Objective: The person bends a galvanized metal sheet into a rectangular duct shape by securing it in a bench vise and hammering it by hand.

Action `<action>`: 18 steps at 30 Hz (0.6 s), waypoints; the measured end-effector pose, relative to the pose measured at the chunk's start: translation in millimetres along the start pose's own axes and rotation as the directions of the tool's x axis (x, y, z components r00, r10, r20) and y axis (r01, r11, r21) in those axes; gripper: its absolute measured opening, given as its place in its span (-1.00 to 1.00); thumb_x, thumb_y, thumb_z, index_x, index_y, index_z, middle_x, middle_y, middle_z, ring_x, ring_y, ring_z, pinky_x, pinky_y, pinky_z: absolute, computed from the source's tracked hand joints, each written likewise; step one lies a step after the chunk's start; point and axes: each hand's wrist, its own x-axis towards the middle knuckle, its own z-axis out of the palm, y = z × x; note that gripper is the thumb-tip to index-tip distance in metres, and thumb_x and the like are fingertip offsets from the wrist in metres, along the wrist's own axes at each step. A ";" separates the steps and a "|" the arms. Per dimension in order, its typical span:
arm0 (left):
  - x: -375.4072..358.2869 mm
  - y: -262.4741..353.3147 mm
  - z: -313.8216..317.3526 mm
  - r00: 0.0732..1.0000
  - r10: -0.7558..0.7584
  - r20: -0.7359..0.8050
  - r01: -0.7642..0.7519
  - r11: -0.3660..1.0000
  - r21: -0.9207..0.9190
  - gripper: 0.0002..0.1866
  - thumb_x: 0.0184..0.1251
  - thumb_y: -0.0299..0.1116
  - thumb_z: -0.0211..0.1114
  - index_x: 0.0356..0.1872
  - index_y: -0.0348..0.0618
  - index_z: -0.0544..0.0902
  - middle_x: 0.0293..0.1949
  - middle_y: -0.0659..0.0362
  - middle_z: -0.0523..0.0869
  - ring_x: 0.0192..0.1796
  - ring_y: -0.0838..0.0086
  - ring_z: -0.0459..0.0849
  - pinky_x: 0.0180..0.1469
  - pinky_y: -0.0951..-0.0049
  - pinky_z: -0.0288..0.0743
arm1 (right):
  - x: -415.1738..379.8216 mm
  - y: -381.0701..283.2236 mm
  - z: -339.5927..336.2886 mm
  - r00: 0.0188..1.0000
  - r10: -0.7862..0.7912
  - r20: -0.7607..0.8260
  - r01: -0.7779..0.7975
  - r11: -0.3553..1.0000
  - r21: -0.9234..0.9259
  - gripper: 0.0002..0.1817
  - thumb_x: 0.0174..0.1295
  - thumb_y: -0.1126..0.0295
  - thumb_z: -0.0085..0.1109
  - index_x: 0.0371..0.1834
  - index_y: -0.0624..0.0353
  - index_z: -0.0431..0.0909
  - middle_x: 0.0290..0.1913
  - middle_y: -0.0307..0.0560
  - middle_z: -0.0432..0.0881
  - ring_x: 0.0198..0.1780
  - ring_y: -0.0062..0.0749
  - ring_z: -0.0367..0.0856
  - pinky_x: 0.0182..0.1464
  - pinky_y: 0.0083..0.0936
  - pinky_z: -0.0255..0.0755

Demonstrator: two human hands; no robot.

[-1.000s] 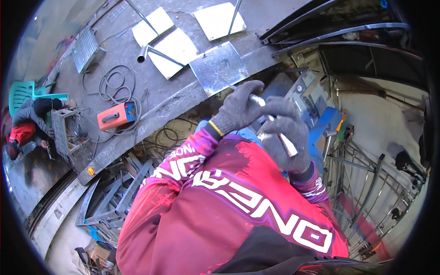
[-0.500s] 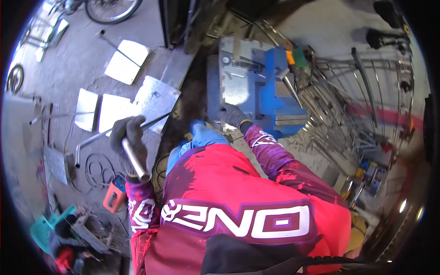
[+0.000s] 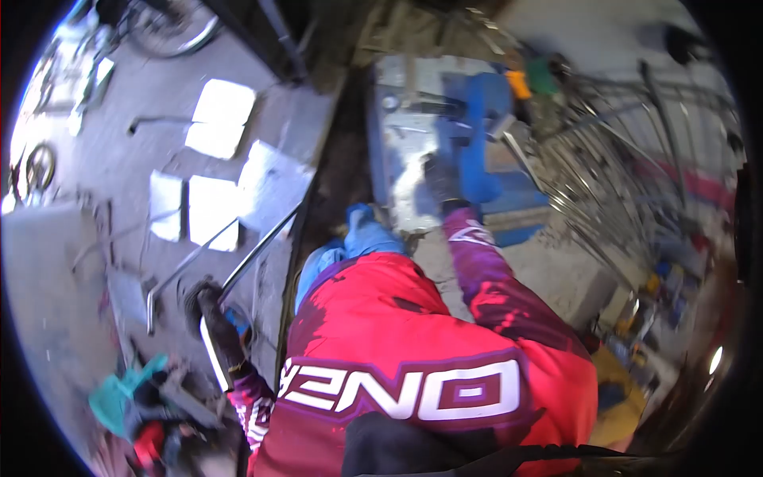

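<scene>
My gloved left hand (image 3: 208, 308) is closed around a metal tube (image 3: 261, 250), low on the left side. One stretch of the tube runs up and right from the fist; a bright stretch shows below it. My gloved right hand (image 3: 442, 181) is over the grey metal plate (image 3: 393, 147) of a blue machine (image 3: 486, 119), close to its raised blue part. Motion smears the fingers, so what they touch cannot be made out. A small rod (image 3: 411, 129) lies on the plate above that hand.
Pale sheets (image 3: 220, 119) lie on the floor at left, with bent tubes (image 3: 191, 258) near them. Metal rods (image 3: 588, 187) crowd the right side. A teal plastic item (image 3: 127, 393) is at lower left. A wheel (image 3: 171, 32) stands at the top left.
My left hand has gone down and slightly left with the tube, which has turned. My right hand has moved from the plate's near edge further over it, toward the blue part. The view has shifted.
</scene>
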 end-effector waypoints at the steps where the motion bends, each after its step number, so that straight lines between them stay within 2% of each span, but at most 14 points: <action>1: -5.0 5.4 -1.5 1.000 0.028 -0.004 -0.027 0.992 0.121 -0.84 0.50 -0.43 0.12 -0.16 -0.31 0.62 -0.29 0.15 0.67 -0.20 0.45 0.62 0.02 0.33 0.54 | -1.1 37.3 -30.6 0.978 0.185 -0.096 -0.207 0.907 -0.366 -0.73 0.44 0.48 -0.13 0.09 0.24 0.52 -0.02 -0.11 0.62 0.08 -0.39 0.53 0.32 -0.50 0.33; 2: -11.0 13.2 -0.4 0.999 0.037 -0.001 -0.036 0.969 0.244 -0.84 0.50 -0.44 0.12 -0.11 -0.32 0.61 -0.25 0.14 0.68 -0.16 0.42 0.63 0.01 0.36 0.53 | 2.2 76.1 -44.6 0.988 0.107 -0.115 -0.140 0.932 -0.334 -0.73 0.44 0.48 -0.13 0.09 0.24 0.52 -0.02 -0.11 0.62 0.08 -0.39 0.53 0.32 -0.50 0.33; 3: -11.6 22.6 0.9 0.999 -0.050 -0.011 0.052 0.971 0.233 -0.83 0.49 -0.44 0.13 -0.10 -0.32 0.62 -0.25 0.13 0.70 -0.16 0.42 0.64 0.00 0.37 0.53 | 1.9 121.5 -44.5 0.832 0.394 -0.390 -0.320 0.916 0.242 -0.74 0.39 0.31 0.02 0.02 0.19 0.54 -0.13 -0.06 0.63 -0.04 -0.22 0.58 0.13 -0.34 0.44; 4: -9.7 30.8 3.5 0.991 -0.135 -0.020 0.136 0.968 0.212 -0.83 0.48 -0.45 0.13 -0.10 -0.32 0.64 -0.24 0.12 0.71 -0.15 0.42 0.65 -0.01 0.38 0.53 | -5.5 163.0 -47.9 0.584 0.726 -0.363 -0.257 0.590 0.766 -0.68 0.34 0.14 0.17 -0.04 0.15 0.56 -0.23 -0.01 0.63 -0.17 -0.05 0.63 -0.06 -0.19 0.56; 5: -12.6 36.3 9.5 0.996 -0.085 -0.027 0.089 0.967 0.238 -0.83 0.46 -0.47 0.14 -0.12 -0.33 0.64 -0.27 0.12 0.71 -0.18 0.45 0.66 -0.05 0.40 0.54 | -22.4 199.6 -64.6 0.575 0.749 -0.329 -0.311 0.572 0.759 -0.57 0.18 0.03 0.30 -0.08 0.15 0.58 -0.28 0.05 0.62 -0.20 -0.01 0.64 -0.04 -0.16 0.55; 6: -14.4 40.1 15.1 0.999 -0.027 -0.025 0.033 0.966 0.255 -0.84 0.43 -0.49 0.15 -0.14 -0.35 0.65 -0.29 0.12 0.72 -0.21 0.48 0.66 -0.10 0.42 0.55 | -32.4 244.6 -7.9 0.604 0.762 -0.235 -0.263 0.469 0.843 -0.49 0.09 0.00 0.35 -0.05 0.17 0.59 -0.17 0.07 0.67 -0.08 0.03 0.66 0.02 -0.15 0.53; 7: -15.2 36.6 18.7 1.000 0.005 -0.013 -0.003 0.979 0.202 -0.84 0.44 -0.49 0.15 -0.14 -0.35 0.65 -0.30 0.12 0.72 -0.22 0.47 0.67 -0.10 0.42 0.55 | -51.2 257.5 8.7 0.613 0.765 -0.197 -0.478 0.557 0.679 -0.46 0.10 -0.01 0.33 0.01 0.17 0.61 -0.06 0.13 0.69 0.01 0.09 0.65 0.08 -0.18 0.52; 8: -17.2 32.8 22.3 0.999 0.042 0.001 -0.042 0.989 0.141 -0.84 0.44 -0.50 0.14 -0.14 -0.36 0.64 -0.30 0.12 0.72 -0.23 0.47 0.68 -0.09 0.42 0.56 | -56.4 260.2 12.4 0.686 0.722 0.087 -0.616 0.513 0.598 -0.47 0.14 0.01 0.29 0.05 0.18 0.60 -0.01 0.15 0.68 0.06 0.09 0.64 0.11 -0.18 0.51; 9: -21.0 35.1 25.9 1.000 -0.001 0.005 0.000 0.990 0.144 -0.84 0.44 -0.51 0.13 -0.14 -0.36 0.64 -0.31 0.11 0.73 -0.23 0.44 0.70 -0.08 0.41 0.56 | -61.7 265.0 22.3 0.672 0.644 0.364 -0.731 0.500 0.465 -0.47 0.18 0.04 0.25 0.09 0.19 0.60 0.05 0.17 0.67 0.11 0.09 0.63 0.15 -0.19 0.50; 11: -23.6 33.2 30.4 0.996 0.052 0.068 -0.062 0.986 0.152 -0.85 0.35 -0.53 0.21 -0.13 -0.34 0.66 -0.29 0.06 0.75 -0.22 0.35 0.74 -0.09 0.37 0.58 | -71.2 258.3 119.1 0.779 0.497 0.382 -0.622 0.545 0.562 -0.47 0.18 0.02 0.19 0.16 0.06 0.53 0.09 0.14 0.67 0.07 0.05 0.68 0.07 -0.16 0.54; 13: -26.3 22.2 31.6 0.994 0.043 0.101 -0.055 0.991 0.118 -0.83 0.24 -0.60 0.29 -0.15 -0.30 0.69 -0.21 0.01 0.77 -0.16 0.29 0.77 -0.04 0.33 0.60 | -46.7 247.9 91.0 0.805 0.473 0.358 -0.591 0.591 0.549 -0.47 0.19 0.02 0.18 0.16 0.06 0.53 0.10 0.14 0.67 0.08 0.06 0.68 0.08 -0.15 0.54; 14: -28.8 20.8 32.9 0.994 -0.035 0.102 0.031 0.999 0.039 -0.83 0.24 -0.61 0.30 -0.15 -0.28 0.70 -0.17 0.01 0.77 -0.11 0.28 0.77 0.01 0.32 0.60 | -32.0 247.0 83.7 0.809 0.465 0.359 -0.587 0.612 0.530 -0.47 0.20 0.02 0.17 0.17 0.06 0.53 0.10 0.15 0.66 0.09 0.06 0.67 0.08 -0.14 0.53; 16: -24.8 21.1 27.0 0.982 0.005 0.191 -0.043 0.980 0.194 -0.77 0.41 -0.51 0.21 0.01 -0.29 0.68 -0.30 0.12 0.77 -0.35 0.58 0.65 -0.26 0.53 0.55 | -26.2 248.5 59.1 0.810 0.463 0.361 -0.587 0.645 0.490 -0.48 0.22 0.02 0.15 0.18 0.06 0.53 0.11 0.15 0.66 0.11 0.07 0.66 0.10 -0.13 0.52; 18: -17.4 17.9 33.1 0.975 0.119 0.189 -0.145 0.982 0.125 -0.78 0.36 -0.52 0.23 -0.03 -0.25 0.70 -0.33 0.13 0.77 -0.33 0.56 0.69 -0.24 0.50 0.58 | -25.3 251.1 35.2 0.799 0.478 0.365 -0.600 0.670 0.437 -0.48 0.24 0.02 0.13 0.19 0.06 0.52 0.12 0.16 0.65 0.12 0.08 0.65 0.11 -0.11 0.51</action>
